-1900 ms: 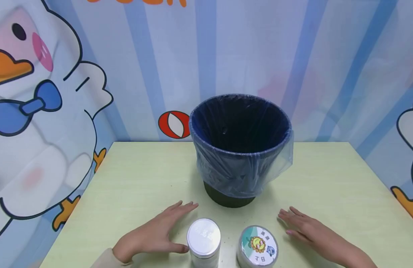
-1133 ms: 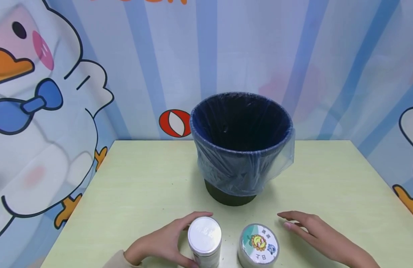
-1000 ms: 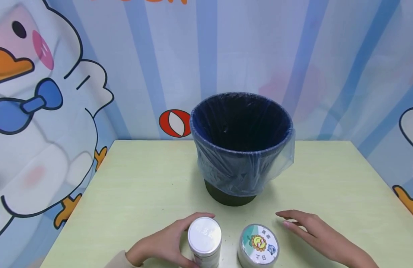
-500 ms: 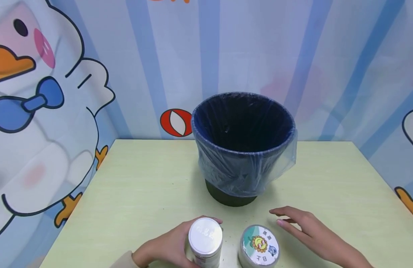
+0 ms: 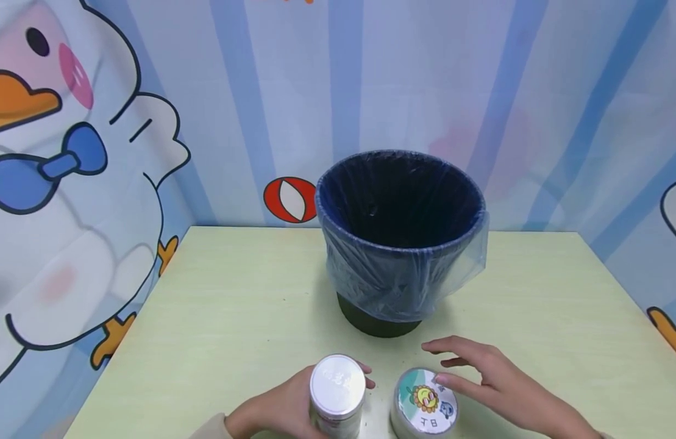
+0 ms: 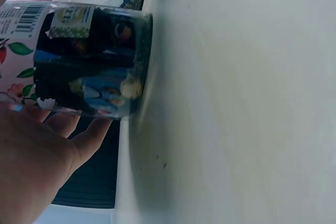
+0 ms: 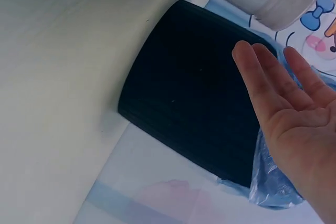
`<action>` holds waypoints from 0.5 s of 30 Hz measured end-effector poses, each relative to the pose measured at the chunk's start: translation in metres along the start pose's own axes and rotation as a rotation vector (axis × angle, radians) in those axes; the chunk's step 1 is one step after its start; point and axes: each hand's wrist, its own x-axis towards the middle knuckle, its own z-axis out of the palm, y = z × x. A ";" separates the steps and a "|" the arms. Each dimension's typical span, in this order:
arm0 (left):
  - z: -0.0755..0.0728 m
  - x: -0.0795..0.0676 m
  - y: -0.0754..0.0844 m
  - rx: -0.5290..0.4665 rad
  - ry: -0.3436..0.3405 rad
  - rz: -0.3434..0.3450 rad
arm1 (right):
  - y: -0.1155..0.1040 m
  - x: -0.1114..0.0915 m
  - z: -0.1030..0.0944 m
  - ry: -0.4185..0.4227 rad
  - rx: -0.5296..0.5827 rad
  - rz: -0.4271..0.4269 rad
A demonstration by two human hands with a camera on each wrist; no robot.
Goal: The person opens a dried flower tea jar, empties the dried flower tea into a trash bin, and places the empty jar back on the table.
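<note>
A clear jar with a white lid (image 5: 338, 385) stands upright near the front edge of the view. My left hand (image 5: 285, 405) grips it from the left, with fingertips showing past its far right side. In the left wrist view this jar (image 6: 89, 59) has a floral label with a barcode and dark, mixed contents. To its right stands a second, shorter jar (image 5: 424, 402) with a sunflower sticker on its lid. My right hand (image 5: 494, 384) hovers beside this jar, fingers loosely bent and thumb tip overlapping the lid's edge. In the right wrist view, no object lies in the right hand (image 7: 294, 98).
Behind the jars stands a dark bin lined with a translucent blue bag (image 5: 381, 280), its mouth facing up. Pale yellow-green tabletop (image 5: 239, 292) spreads to both sides. A cartoon-printed backdrop (image 5: 272, 91) rises at the table's back edge.
My left hand has come rightward and wrapped round the white-lidded jar. My right hand has moved left to the sticker-lidded jar. The head view has shifted slightly.
</note>
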 end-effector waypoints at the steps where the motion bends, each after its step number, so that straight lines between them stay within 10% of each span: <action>1: 0.001 0.000 -0.001 -0.007 0.004 0.002 | -0.002 0.001 0.001 -0.008 0.012 -0.002; 15: 0.007 0.003 -0.006 -0.090 0.041 0.085 | -0.032 0.017 0.009 -0.116 0.108 -0.087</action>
